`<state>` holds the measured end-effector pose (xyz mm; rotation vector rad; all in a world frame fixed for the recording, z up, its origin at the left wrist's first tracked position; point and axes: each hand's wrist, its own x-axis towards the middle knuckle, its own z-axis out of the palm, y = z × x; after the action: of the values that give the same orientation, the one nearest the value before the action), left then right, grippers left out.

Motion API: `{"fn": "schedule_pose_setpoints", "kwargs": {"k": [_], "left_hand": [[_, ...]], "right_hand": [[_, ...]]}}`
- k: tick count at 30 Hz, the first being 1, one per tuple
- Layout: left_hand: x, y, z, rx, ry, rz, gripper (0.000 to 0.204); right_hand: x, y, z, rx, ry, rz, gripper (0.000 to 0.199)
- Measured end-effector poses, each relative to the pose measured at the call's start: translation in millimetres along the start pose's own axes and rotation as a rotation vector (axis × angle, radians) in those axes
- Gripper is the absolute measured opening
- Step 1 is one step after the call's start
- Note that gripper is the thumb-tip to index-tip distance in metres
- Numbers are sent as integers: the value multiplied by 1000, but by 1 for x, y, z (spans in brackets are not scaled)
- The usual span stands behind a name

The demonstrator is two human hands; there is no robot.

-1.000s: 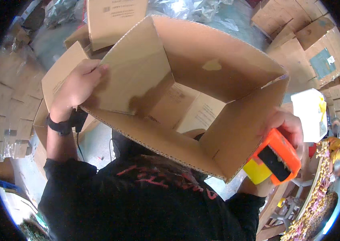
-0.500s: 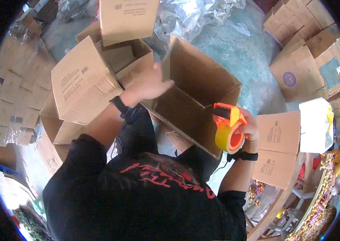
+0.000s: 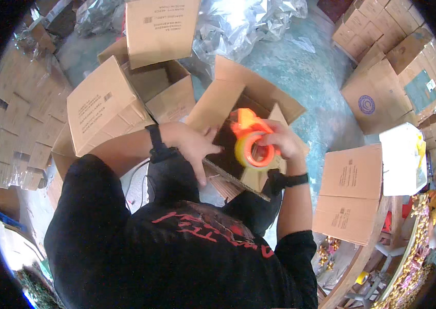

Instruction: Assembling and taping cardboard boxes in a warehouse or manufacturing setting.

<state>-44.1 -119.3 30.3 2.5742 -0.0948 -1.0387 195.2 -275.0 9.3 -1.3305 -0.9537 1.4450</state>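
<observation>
A cardboard box [image 3: 212,105] stands in front of me, its flaps partly folded over the dark opening. In my right hand [image 3: 283,140] is an orange tape dispenser [image 3: 249,122] with a roll of yellow tape [image 3: 243,156], held above that opening. My left hand [image 3: 193,148] lies with fingers spread at the box's left side, on or against the flap there. No object shows in it.
Other cartons, a closed-looking one [image 3: 106,108] and a tall one [image 3: 161,31], stand to the left and far left. A flat-sided carton [image 3: 349,193] and a white box [image 3: 402,159] are at my right. Clear plastic wrap [image 3: 243,31] lies on the floor beyond.
The box's side flaps have folded inward over the opening. My right hand has carried the tape dispenser left over the box, and my left hand has moved down to its left side.
</observation>
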Motion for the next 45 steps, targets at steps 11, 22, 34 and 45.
{"fn": "schedule_pose_setpoints", "kwargs": {"k": [11, 22, 34, 45], "left_hand": [[19, -26, -32, -278, 356, -145, 88], [67, -23, 37, -145, 970, -610, 119], [97, -77, 60, -566, 1381, -522, 114], [108, -122, 30, -882, 903, -468, 82]], "right_hand": [[35, 71, -39, 483, 338, -259, 47], [4, -65, -88, 55, 542, -403, 35], [-30, 101, 3, 6, 350, -20, 50], [-45, 56, 3, 55, 342, -26, 39]]}}
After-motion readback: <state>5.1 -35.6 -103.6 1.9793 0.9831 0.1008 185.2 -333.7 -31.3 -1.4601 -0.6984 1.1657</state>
